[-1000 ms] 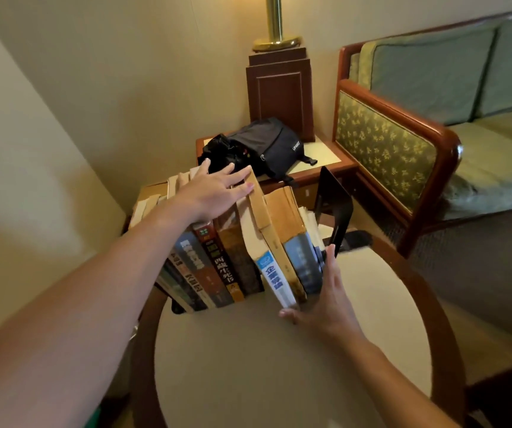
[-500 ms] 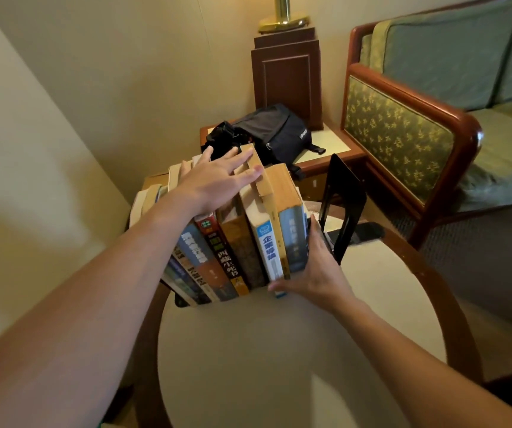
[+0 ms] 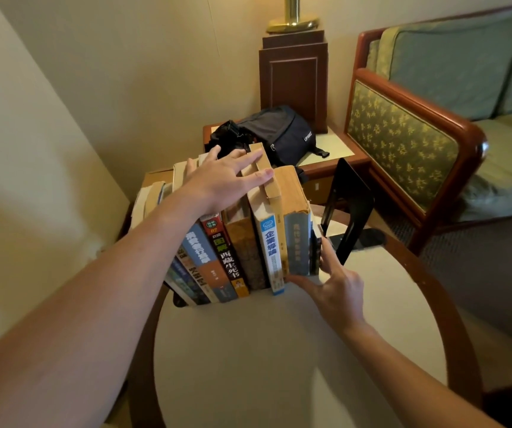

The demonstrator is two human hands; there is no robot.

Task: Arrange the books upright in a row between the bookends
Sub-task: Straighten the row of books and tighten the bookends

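While the row of books (image 3: 242, 242) stands spine-out at the far left of the round desk (image 3: 279, 366), I have my left hand (image 3: 217, 183) lying flat on the top edges, fingers spread and apart, gripping nothing. The left books lean to the left; those on the right stand closer to upright. My right hand (image 3: 338, 285) is at the right end of the row, thumb under the near lower corner of the grey book (image 3: 296, 242) and fingers laid against its outer side, so it is pressed to that book rather than closed round it. Just right of that hand, the black bookend (image 3: 352, 202) stands apart from the row. Beyond, a black bag (image 3: 282, 134) sits on a side table (image 3: 335, 152), with a green sofa (image 3: 433, 125) on the right.
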